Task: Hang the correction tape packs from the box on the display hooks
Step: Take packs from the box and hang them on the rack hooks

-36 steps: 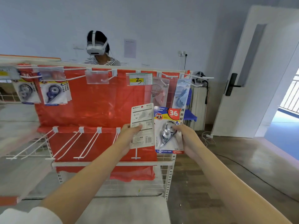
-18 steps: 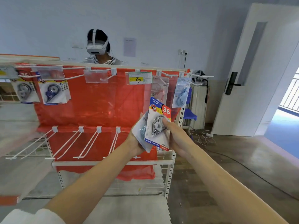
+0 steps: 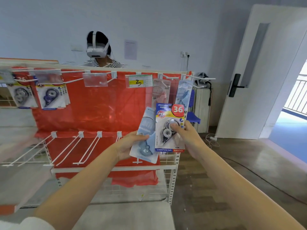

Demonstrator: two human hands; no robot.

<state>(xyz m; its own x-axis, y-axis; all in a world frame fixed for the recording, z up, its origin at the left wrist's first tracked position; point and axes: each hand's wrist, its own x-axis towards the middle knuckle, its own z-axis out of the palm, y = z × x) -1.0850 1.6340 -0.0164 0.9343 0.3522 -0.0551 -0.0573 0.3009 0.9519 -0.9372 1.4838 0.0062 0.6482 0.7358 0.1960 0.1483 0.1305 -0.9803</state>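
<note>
My right hand (image 3: 186, 138) grips a correction tape pack (image 3: 169, 128) with a red "36" badge, thumb pressed on its blister. My left hand (image 3: 127, 145) holds a pale blue correction tape pack (image 3: 146, 135) just left of it and partly behind it. Both packs are raised in front of the red-backed display rack (image 3: 99, 107). The upper row of hooks carries hung packs at far left (image 3: 51, 95) and at right (image 3: 183, 93). A lower row of white hooks (image 3: 88, 148) stands bare. No box is in view.
A person wearing a white headset (image 3: 98, 48) stands behind the rack. A white door (image 3: 259, 72) is at the right, with a blue chair (image 3: 193, 117) and a white cable on the wooden floor. A grey shelf (image 3: 126, 216) lies below my arms.
The pack in my left hand has turned from its printed back to its pale blue front. The two packs came together, then shifted slightly apart and to the right.
</note>
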